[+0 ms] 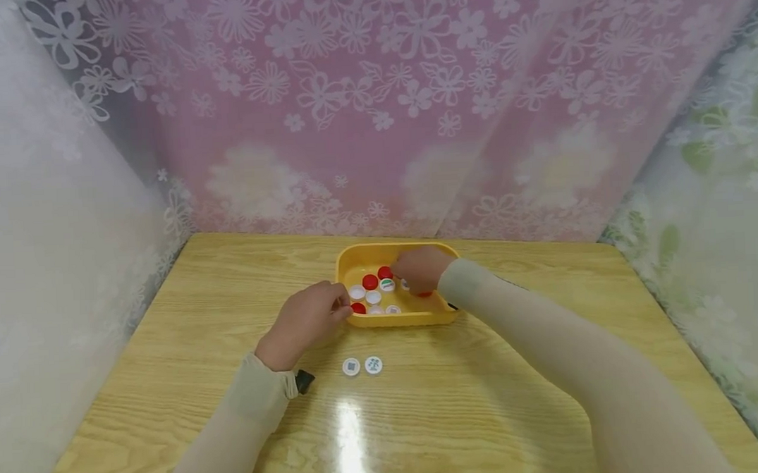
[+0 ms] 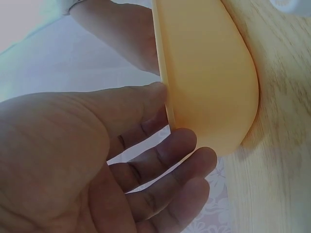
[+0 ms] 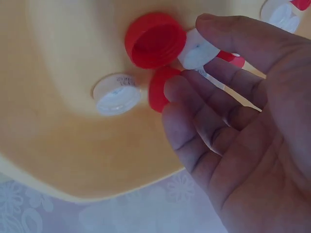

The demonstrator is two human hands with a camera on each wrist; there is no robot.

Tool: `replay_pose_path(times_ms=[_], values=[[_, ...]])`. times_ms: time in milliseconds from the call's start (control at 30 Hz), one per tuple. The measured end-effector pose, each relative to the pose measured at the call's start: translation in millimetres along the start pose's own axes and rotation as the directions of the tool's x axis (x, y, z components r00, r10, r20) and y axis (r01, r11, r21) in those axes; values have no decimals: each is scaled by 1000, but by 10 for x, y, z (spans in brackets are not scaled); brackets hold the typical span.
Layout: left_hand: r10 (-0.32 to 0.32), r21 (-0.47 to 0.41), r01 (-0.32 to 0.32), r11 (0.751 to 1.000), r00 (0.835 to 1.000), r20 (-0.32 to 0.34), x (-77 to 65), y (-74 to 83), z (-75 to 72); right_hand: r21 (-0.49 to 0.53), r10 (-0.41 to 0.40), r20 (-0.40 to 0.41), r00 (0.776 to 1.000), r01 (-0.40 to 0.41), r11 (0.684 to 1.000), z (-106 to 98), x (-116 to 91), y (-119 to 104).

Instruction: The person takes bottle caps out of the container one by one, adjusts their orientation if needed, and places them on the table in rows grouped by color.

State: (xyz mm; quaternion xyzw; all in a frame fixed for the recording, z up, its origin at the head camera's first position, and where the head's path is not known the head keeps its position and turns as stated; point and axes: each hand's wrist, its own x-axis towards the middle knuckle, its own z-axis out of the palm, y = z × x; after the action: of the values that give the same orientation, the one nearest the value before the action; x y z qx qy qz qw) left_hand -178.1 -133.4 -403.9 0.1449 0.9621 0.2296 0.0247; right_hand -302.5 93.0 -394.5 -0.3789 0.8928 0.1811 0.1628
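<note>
A yellow plastic tray (image 1: pixel 402 320) holds several red and white bottle caps. My left hand (image 1: pixel 309 313) grips its near-left corner; in the left wrist view the thumb (image 2: pixel 150 99) lies at the rim, with the other fingers bent along the outside. My right hand (image 1: pixel 423 266) is inside the tray among the caps, its fingers slightly bent and spread. In the right wrist view a white cap (image 3: pixel 197 51) lies between thumb and forefinger; whether they press on it is unclear. A tilted red cap (image 3: pixel 155 41), another red cap (image 3: pixel 159 92) and a white cap (image 3: pixel 116 94) are close to the fingertips.
Two white caps with printed tops, a left one (image 1: pixel 351 367) and a right one (image 1: pixel 373 365), lie side by side on the wooden table (image 1: pixel 488 401) in front of the tray. Behind the table hangs a pink flowered curtain (image 1: pixel 374 124), with pale cloth on both sides.
</note>
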Motion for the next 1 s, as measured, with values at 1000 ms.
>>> replay_pose_path(times_ms=[1000], values=[[7,5,-7,1000,1000,-12,-5,23,33,225,-77,-671,737,302,926,-354,-1042,-519]])
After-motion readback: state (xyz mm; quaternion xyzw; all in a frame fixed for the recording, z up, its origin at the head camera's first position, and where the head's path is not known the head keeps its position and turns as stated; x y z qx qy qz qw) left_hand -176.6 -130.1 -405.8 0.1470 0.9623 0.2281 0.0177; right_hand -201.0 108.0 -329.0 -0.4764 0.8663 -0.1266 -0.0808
